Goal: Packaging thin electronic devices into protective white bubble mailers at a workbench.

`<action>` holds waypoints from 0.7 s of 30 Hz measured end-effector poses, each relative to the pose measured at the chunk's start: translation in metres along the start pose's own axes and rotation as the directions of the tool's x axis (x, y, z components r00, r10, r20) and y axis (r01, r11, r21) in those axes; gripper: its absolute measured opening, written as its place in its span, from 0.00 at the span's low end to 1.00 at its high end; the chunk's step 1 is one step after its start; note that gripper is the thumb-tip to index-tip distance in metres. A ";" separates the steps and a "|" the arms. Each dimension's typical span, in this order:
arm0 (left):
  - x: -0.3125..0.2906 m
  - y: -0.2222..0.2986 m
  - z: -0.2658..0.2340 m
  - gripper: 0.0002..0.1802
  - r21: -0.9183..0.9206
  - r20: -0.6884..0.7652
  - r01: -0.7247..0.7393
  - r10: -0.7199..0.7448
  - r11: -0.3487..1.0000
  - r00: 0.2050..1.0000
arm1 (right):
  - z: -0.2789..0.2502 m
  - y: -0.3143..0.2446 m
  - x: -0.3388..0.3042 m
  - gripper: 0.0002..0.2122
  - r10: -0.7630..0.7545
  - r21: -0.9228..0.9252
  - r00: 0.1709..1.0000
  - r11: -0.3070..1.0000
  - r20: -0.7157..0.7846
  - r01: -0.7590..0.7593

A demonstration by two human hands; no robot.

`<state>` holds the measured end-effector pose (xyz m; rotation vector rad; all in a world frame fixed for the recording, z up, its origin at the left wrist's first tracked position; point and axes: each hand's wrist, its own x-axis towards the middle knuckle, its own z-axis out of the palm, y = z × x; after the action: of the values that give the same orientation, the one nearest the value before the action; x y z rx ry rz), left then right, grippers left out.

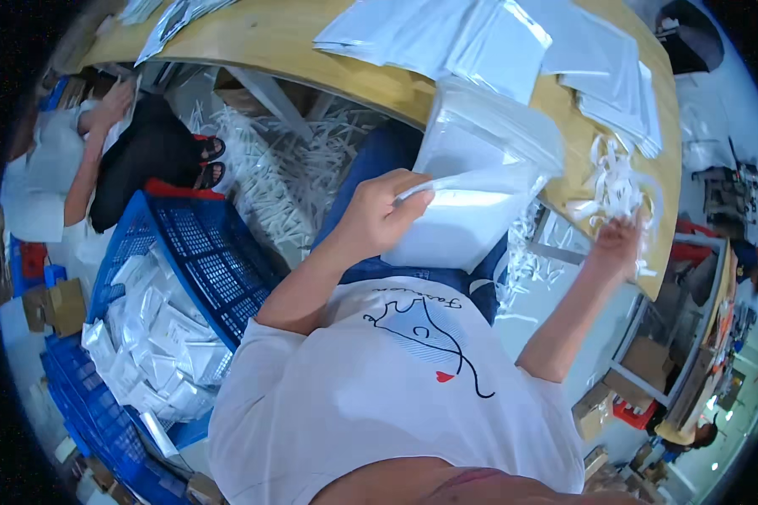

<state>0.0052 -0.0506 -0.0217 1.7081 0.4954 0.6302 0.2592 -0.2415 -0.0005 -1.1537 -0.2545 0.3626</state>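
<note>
My left hand (387,210) is closed on the near left edge of a stack of clear plastic bags (467,223), thumb on top. The stack rests over my lap and leans on the table edge, its far end fanned and glossy. To the right, my right hand (619,244) is at the table edge, fingers curled into a tangle of thin white strips (611,185). Some strips hang past the fingers. Flat piles of white plastic bags (497,50) lie on the wooden table (362,80) beyond the stack.
At my left stands a blue plastic basket (206,252) filled with silvery white packets (164,345). More white strips (269,177) heap on the floor under the table. Another person (101,160) sits to the far left. On the right is a workbench (691,337) with boxes beneath.
</note>
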 end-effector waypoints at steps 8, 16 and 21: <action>0.002 0.001 -0.006 0.12 0.132 0.126 -0.107 0.091 0.985 0.988 | 0.015 0.055 -0.034 0.19 0.284 -0.316 0.836 0.938 0.470 -0.141; 0.010 -0.003 -0.030 0.16 0.110 0.382 -0.158 0.105 0.981 0.918 | -0.006 0.074 -0.019 0.10 0.346 -0.186 0.785 0.938 0.515 -0.291; 0.006 0.003 -0.026 0.16 0.130 0.353 -0.121 0.068 0.984 0.933 | 0.038 0.042 -0.033 0.09 0.426 0.047 0.876 0.893 0.226 -0.447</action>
<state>-0.0066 -0.0282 -0.0133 1.9462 0.2126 0.3516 0.2085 -0.2084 -0.0251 -1.0700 -0.1544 0.8941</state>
